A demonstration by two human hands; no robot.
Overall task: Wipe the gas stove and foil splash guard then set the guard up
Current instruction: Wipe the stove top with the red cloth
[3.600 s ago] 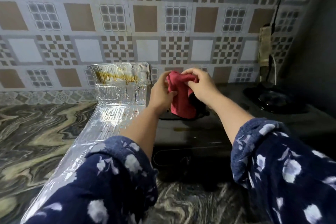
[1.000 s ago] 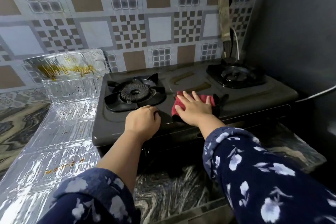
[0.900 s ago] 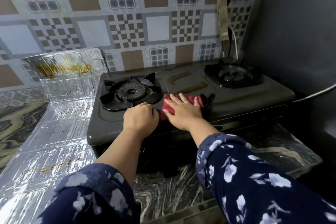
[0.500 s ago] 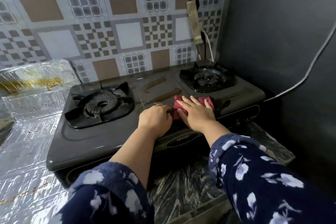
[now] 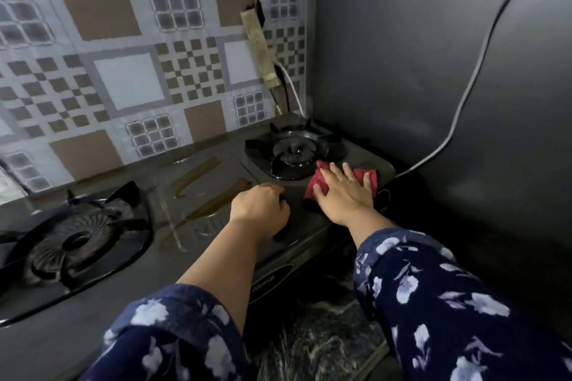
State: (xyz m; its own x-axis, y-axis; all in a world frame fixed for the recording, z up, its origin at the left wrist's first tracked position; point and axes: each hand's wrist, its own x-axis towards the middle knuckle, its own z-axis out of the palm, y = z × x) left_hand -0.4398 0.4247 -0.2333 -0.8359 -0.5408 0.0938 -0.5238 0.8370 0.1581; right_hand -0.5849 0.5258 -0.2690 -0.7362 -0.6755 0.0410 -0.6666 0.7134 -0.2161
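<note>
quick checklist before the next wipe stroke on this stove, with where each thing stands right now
1. Red cloth flat under right hand: ok.
2. Left hand bracing gas stove: ok, resting on top, fingers curled.
3. Right burner flame off: cannot tell for sure, no flame visible.
4. Brown streaks in the middle wiped: not ok, still there.
5. Foil splash guard position: cannot tell, out of view.

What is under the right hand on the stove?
A red cloth lies under the right hand, pressed flat on the gas stove beside the right burner. The hand covers the cloth's middle and the stove surface beneath it.
</note>
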